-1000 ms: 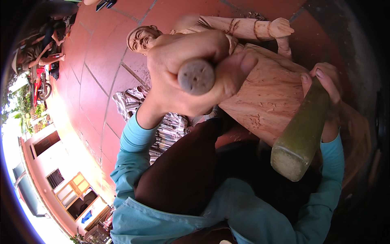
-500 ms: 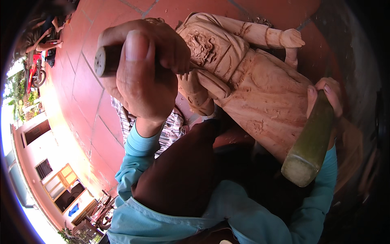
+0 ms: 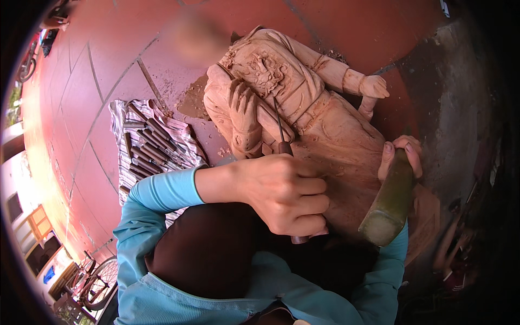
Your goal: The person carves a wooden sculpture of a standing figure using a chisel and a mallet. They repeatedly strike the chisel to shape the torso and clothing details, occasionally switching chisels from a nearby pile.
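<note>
My left hand [image 3: 287, 195] is wrapped round the dark wooden handle of a carving chisel [image 3: 285, 147]. Its thin metal blade points up over the carved wooden statue [image 3: 336, 122], with the tip near the dragon-like relief on the chest; whether the tip touches the wood I cannot tell. On the right, my right hand [image 3: 410, 147] grips the narrow end of a green, tapered mallet [image 3: 388, 201], whose pale, blunt end faces toward me. The statue lies on its back, one carved hand resting on its robe; its head area is blurred.
Left of the statue, a striped cloth [image 3: 122, 116] lies on the red tiled floor [image 3: 103, 59], with several dark-handled carving tools [image 3: 154, 147] on it. Wood chips are scattered beside the statue. A bicycle [image 3: 100, 281] stands at the lower left.
My left hand has come down from its raised place at the upper left to beside the statue's waist, still holding the chisel. The view has shifted, bringing the cloth of tools into sight.
</note>
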Demonstrator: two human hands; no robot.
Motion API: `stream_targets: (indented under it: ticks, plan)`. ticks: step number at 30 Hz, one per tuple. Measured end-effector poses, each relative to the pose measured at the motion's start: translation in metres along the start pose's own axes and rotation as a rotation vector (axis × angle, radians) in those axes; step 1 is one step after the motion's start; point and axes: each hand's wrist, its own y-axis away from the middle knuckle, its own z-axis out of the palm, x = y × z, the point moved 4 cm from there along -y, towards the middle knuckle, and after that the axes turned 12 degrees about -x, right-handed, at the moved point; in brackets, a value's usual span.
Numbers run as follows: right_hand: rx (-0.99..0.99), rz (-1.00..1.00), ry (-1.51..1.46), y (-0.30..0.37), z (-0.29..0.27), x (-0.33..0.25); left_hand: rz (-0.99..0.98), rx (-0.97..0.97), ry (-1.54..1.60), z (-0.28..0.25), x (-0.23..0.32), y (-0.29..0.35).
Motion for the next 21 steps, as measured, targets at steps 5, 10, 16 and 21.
stream_targets:
  ticks: [5,10,16,21]
  plan:
    - [0.012,-0.026,0.041,-0.010,0.004,-0.006,0.010,-0.090,-0.049,0.009,-0.001,-0.001]
    - [0.029,-0.061,0.021,-0.010,0.006,-0.006,0.006,-0.093,-0.047,0.011,0.000,0.002]
    - [0.013,-0.050,0.028,-0.013,0.006,-0.007,0.016,0.086,-0.101,0.015,0.000,0.007]
    - [-0.002,-0.035,0.002,-0.015,0.004,-0.009,0.039,0.172,-0.144,0.010,-0.002,0.010]
